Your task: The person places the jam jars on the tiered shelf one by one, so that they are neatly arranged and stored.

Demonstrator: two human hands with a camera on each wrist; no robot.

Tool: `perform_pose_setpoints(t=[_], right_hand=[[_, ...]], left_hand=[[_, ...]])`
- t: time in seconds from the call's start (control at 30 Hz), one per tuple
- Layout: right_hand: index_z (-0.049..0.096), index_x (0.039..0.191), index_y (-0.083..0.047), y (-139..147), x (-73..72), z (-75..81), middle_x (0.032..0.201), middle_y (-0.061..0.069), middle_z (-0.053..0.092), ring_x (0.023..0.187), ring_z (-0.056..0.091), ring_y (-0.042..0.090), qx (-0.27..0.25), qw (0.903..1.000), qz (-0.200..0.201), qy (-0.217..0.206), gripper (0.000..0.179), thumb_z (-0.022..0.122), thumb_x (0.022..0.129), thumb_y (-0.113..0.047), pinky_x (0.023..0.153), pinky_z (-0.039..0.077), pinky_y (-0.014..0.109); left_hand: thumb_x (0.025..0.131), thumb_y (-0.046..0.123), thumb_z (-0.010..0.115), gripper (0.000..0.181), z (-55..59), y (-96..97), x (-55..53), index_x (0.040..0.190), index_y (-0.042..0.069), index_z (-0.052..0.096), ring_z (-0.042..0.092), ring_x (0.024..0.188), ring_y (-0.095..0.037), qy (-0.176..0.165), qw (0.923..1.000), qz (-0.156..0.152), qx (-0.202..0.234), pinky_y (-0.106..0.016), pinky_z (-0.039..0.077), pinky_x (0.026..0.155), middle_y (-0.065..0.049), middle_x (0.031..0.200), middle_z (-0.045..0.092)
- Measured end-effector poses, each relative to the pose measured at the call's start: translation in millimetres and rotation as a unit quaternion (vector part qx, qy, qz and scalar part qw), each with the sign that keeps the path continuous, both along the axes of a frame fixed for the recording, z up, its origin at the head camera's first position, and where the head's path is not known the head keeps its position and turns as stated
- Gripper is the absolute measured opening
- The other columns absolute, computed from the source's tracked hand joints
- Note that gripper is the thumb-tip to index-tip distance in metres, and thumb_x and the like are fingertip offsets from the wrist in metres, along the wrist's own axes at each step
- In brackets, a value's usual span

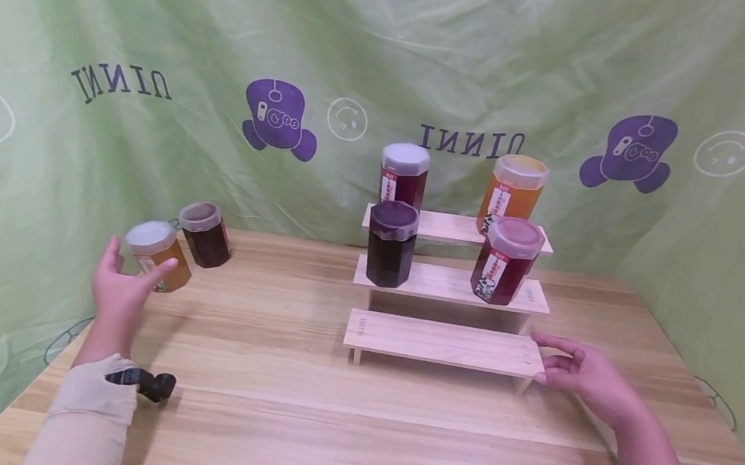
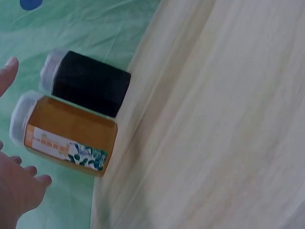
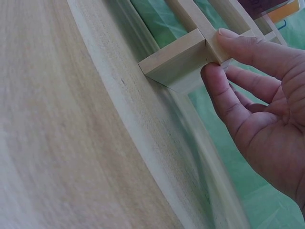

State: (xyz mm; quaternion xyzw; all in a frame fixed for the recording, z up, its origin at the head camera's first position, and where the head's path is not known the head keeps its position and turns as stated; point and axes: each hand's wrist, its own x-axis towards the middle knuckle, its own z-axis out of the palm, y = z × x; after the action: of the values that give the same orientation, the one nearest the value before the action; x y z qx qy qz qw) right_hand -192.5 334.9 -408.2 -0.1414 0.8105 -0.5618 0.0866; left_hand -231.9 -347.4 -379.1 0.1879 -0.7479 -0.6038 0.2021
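Observation:
On the left of the table, my left hand (image 1: 124, 290) spreads thumb and fingers beside a jar with orange contents and a white lid (image 1: 168, 264). In the left wrist view a gap shows between the fingertips (image 2: 44, 180) and this orange jar (image 2: 71, 136). A dark jar (image 1: 206, 236) stands just behind it. My right hand (image 1: 585, 376) pinches the right end of the lowest board of a stepped wooden rack (image 1: 443, 342). The right wrist view shows thumb and fingers at the corner of the board, above its leg (image 3: 178, 59).
The middle step holds a dark jar (image 1: 391, 253) and a red jar (image 1: 508, 266). On the top step stand another red jar (image 1: 405, 179) and an orange jar (image 1: 516, 191). A green printed cloth (image 1: 378, 51) hangs behind the wooden table (image 1: 246, 401).

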Motion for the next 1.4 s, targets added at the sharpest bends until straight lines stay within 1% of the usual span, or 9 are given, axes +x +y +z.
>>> perform_pose_setpoints(t=[0.2,0.37,0.53,0.63,0.8,1.03,1.13,1.2,1.4], right_hand=[[0.032,0.143,0.014,0.2,-0.2,-0.6,0.121,0.018,0.062,0.098,0.065,0.011,0.004,1.0000,0.001,-0.002,0.069,0.069,0.087,-0.002,0.083,0.053,0.022],[0.033,0.143,0.013,1.8,-0.7,-3.2,0.120,0.018,0.063,0.098,0.066,0.012,0.006,1.0000,-0.002,-0.005,0.068,0.070,0.087,-0.003,0.083,0.053,0.022],[0.033,0.143,0.013,2.3,0.1,-3.9,0.121,0.019,0.062,0.098,0.066,0.012,0.007,1.0000,-0.001,-0.002,0.068,0.069,0.087,-0.003,0.084,0.053,0.021],[0.034,0.143,0.013,2.2,0.6,-3.9,0.122,0.018,0.062,0.098,0.065,0.012,0.006,1.0000,-0.002,-0.002,0.068,0.069,0.087,-0.003,0.084,0.053,0.021],[0.033,0.142,0.014,1.6,1.4,-4.7,0.120,0.018,0.063,0.098,0.066,0.011,-0.001,1.0000,0.004,-0.001,0.067,0.068,0.087,-0.001,0.083,0.053,0.021],[0.032,0.142,0.015,1.7,1.6,-5.1,0.117,0.015,0.065,0.098,0.066,0.012,-0.014,0.9999,0.006,-0.008,0.067,0.068,0.087,0.001,0.083,0.053,0.022],[0.032,0.142,0.015,1.6,1.0,-4.8,0.116,0.015,0.065,0.098,0.066,0.012,-0.016,0.9998,0.007,-0.005,0.067,0.068,0.087,0.001,0.083,0.054,0.022],[0.031,0.142,0.015,1.3,0.7,-4.4,0.116,0.015,0.065,0.098,0.066,0.012,-0.016,0.9998,0.006,-0.003,0.067,0.068,0.087,0.001,0.083,0.054,0.023],[0.032,0.143,0.013,0.7,-0.9,-2.6,0.118,0.017,0.064,0.099,0.065,0.012,-0.003,1.0000,0.004,-0.002,0.068,0.068,0.088,-0.001,0.083,0.053,0.023]], left_hand=[[0.083,0.031,0.078,0.106,-3.5,-14.1,-3.6,0.157,0.026,0.002,0.003,0.148,-0.017,-0.001,0.9992,-0.028,-0.028,-0.036,0.005,0.119,0.005,0.162,0.001],[0.083,0.028,0.078,0.106,-4.0,-20.1,-8.6,0.156,0.025,0.002,0.011,0.147,-0.019,0.002,0.9982,-0.049,-0.034,-0.036,0.009,0.119,0.001,0.162,0.008],[0.084,0.024,0.078,0.107,-5.9,-22.8,-16.0,0.157,0.020,0.001,0.015,0.147,-0.020,0.004,0.9980,-0.050,-0.039,-0.032,0.016,0.117,-0.004,0.161,0.011],[0.083,0.021,0.079,0.106,-8.7,-23.5,-20.6,0.157,0.018,0.003,0.020,0.146,-0.022,0.006,0.9982,-0.038,-0.047,-0.031,0.021,0.117,-0.007,0.161,0.015],[0.082,0.012,0.080,0.099,-12.4,-21.4,-25.9,0.157,0.017,0.015,0.036,0.137,-0.024,0.024,0.9984,-0.004,-0.051,-0.032,0.033,0.112,-0.013,0.156,0.030],[0.077,0.004,0.082,0.088,-12.6,-18.1,-27.7,0.150,0.020,0.034,0.046,0.123,-0.019,0.031,0.9981,0.051,0.013,-0.023,0.041,0.103,-0.012,0.148,0.042],[0.075,0.008,0.085,0.088,-12.8,-17.9,-27.0,0.148,0.021,0.037,0.049,0.116,-0.016,0.028,0.9977,0.060,0.012,-0.018,0.044,0.096,-0.011,0.144,0.045],[0.074,0.011,0.086,0.088,-13.4,-17.5,-26.0,0.147,0.020,0.037,0.050,0.111,-0.014,0.026,0.9977,0.063,-0.005,-0.017,0.045,0.093,-0.009,0.141,0.047],[0.072,0.011,0.087,0.087,-14.5,-12.9,-20.9,0.144,0.016,0.039,0.049,0.099,-0.008,0.041,0.9965,0.068,-0.023,-0.015,0.046,0.084,0.000,0.126,0.048]])
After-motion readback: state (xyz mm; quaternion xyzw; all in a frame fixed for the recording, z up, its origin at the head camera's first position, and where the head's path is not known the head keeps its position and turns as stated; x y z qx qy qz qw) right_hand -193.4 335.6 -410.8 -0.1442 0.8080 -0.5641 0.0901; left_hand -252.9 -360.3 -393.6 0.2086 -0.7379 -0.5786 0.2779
